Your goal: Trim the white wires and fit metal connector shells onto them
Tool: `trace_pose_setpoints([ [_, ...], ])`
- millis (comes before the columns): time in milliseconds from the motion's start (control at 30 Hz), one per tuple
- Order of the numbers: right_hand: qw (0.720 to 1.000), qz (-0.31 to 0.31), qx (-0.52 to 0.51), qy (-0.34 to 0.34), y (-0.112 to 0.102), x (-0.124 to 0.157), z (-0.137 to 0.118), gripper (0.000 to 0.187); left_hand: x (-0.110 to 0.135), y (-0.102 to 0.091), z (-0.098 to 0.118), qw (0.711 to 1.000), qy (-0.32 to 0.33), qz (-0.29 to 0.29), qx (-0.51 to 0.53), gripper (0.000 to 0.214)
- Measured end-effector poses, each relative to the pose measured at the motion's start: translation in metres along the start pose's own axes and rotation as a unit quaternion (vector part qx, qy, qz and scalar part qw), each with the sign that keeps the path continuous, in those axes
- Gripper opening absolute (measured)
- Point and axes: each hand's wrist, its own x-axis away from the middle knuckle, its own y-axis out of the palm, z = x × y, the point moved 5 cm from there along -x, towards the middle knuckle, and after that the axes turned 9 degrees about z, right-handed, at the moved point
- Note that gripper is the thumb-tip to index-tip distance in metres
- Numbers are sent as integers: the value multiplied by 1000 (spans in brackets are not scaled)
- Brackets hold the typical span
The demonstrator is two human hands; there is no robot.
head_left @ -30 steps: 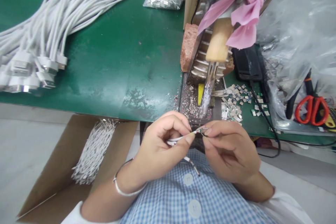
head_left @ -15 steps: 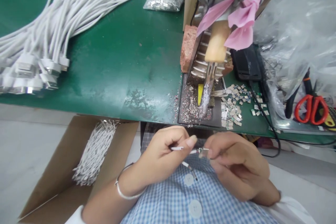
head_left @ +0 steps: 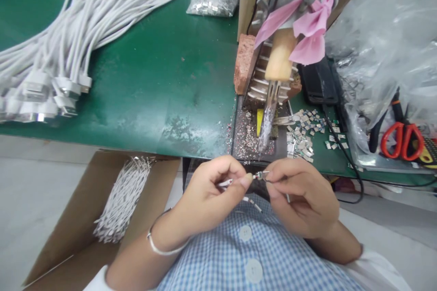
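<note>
**My hands come up and close in on the connector**

Nearest me, over my checked apron, the loose cable end dangles below my fingers. My left hand pinches the white cable between thumb and forefinger. Half a second ago both hands sat lower, the right one farther off — now they've risen and my right hand has drawn in. Its fingertips are brought together at the tip of the small metal connector; I can't tell whether they grip it or a thin wire beside it.

The connector sits between my hands, just short of the desk and its front edge. To me, that means the joint is under both hands again — near the tip of the soldering iron. Loose metal pieces lie along that edge to the right; a cable bundle fills the far left corner.
</note>
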Motion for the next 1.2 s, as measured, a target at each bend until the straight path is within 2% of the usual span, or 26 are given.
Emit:
trace_pose_setpoints([
  [167, 995, 37, 80, -44, 4, -4, 2, 20, -9, -2, 1, 999, 10, 41, -11, 17],
  [433, 992, 68, 89, -57, 5, -11, 2, 21, -14, -2, 3, 998, 12, 57, 3, 16],
  [967, 994, 62, 70, -59, 4, -6, -3, 20, -9, -1, 3, 998, -13, 55, 20, 17],
  [1200, 997, 28, 52, -56, 4, -3, -5, 20, -3, -1, 0, 999, -22, 45, 18, 18],
])
